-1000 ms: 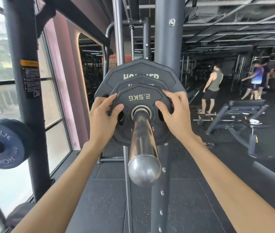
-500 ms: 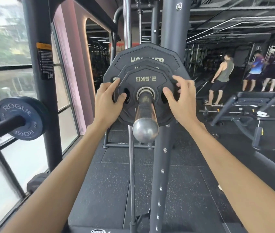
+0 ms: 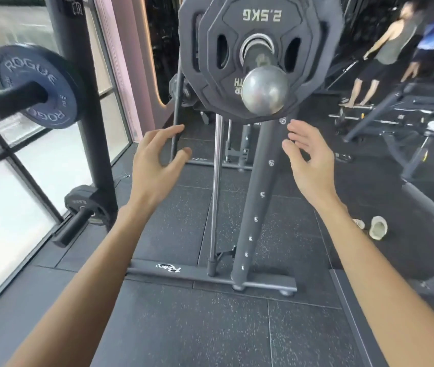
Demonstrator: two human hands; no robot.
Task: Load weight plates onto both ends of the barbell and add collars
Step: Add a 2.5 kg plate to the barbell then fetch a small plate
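Head view: the left hand (image 3: 154, 157) and right hand (image 3: 308, 157) are held empty, fingers loosely spread. Above and between them, the black angular 2.5KG rubber weight plate (image 3: 237, 25) is seated on the chrome barbell sleeve (image 3: 264, 92).

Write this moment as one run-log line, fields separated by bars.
2.5KG plate: on barbell, outermost | left hand: open, empty, below plate | right hand: open, empty, below plate

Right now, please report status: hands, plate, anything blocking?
Left hand open, right hand open, both holding nothing. Black many-sided 2.5KG plate on shiny steel barbell sleeve; no collar visible. Sleeve end unobstructed.
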